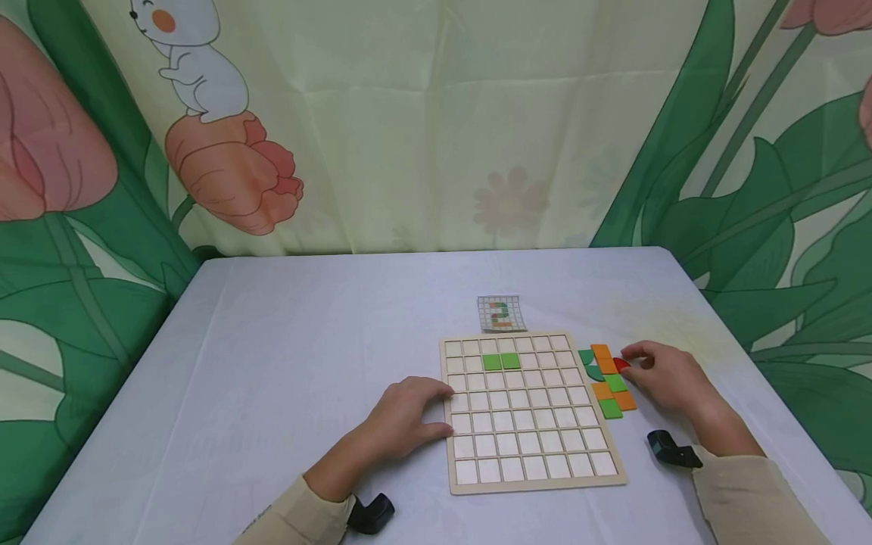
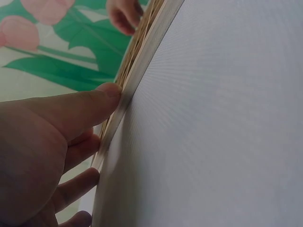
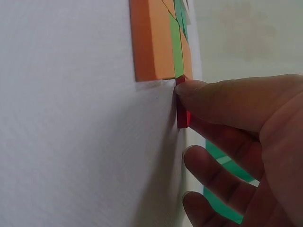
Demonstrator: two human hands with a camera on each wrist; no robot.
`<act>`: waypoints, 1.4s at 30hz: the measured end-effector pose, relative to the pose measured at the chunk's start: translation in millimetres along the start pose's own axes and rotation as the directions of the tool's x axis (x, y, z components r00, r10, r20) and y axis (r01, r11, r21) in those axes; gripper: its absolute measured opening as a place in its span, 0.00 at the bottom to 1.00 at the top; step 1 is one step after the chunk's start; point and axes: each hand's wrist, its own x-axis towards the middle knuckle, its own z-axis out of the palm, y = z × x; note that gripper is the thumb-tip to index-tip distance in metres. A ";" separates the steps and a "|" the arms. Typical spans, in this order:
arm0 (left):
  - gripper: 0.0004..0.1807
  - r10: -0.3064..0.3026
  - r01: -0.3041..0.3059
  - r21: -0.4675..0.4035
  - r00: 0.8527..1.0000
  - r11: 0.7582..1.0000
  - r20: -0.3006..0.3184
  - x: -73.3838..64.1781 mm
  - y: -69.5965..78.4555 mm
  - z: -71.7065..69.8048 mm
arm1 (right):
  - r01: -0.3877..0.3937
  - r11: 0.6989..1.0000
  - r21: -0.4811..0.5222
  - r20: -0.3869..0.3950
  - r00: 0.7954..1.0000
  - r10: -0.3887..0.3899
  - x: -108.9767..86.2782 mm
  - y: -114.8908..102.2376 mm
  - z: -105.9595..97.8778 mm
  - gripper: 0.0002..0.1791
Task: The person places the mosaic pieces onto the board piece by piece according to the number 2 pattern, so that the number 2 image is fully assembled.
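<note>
A wooden grid board with white cells lies on the table, two light green square tiles side by side in its second row. My left hand touches the board's left edge with the thumb and fingertips, its fingers fairly straight in the left wrist view. Off the board's right side, my right hand pinches a small red tile between thumb and index finger, low at the table. The red tile meets the end of a light green tile in the right wrist view; its full outline is partly hidden.
Orange tiles, light green tiles and dark green curved tiles cluster beside the board's right edge. Behind the board lies a small gridded pattern card. A printed curtain hangs beyond the white table.
</note>
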 end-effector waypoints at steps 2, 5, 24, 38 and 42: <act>0.26 0.001 -0.001 -0.001 1.000 1.000 0.001 0.5 -0.4 0.3 | 0.006 1.000 -0.005 -0.002 1.000 -0.006 0.0 0.4 0.6 0.21; 0.26 -0.004 0.004 -0.001 1.000 1.000 0.004 0.9 -1.0 0.7 | 0.011 1.000 -0.005 -0.004 1.000 -0.011 0.0 0.2 1.0 0.20; 0.26 -0.004 0.004 -0.002 1.000 1.000 -0.002 1.7 -1.7 1.0 | 0.026 1.000 -0.018 0.000 1.000 -0.026 2.6 -7.9 1.4 0.20; 0.26 0.004 -0.004 0.002 1.000 1.000 -0.008 0.1 -0.9 0.5 | 0.009 1.000 -0.023 -0.015 1.000 -0.009 1.6 -4.9 2.0 0.20; 0.26 0.011 -0.011 0.002 1.000 1.000 -0.015 0.0 -0.8 0.4 | 0.005 1.000 -0.030 -0.022 1.000 -0.005 1.5 -5.9 1.8 0.21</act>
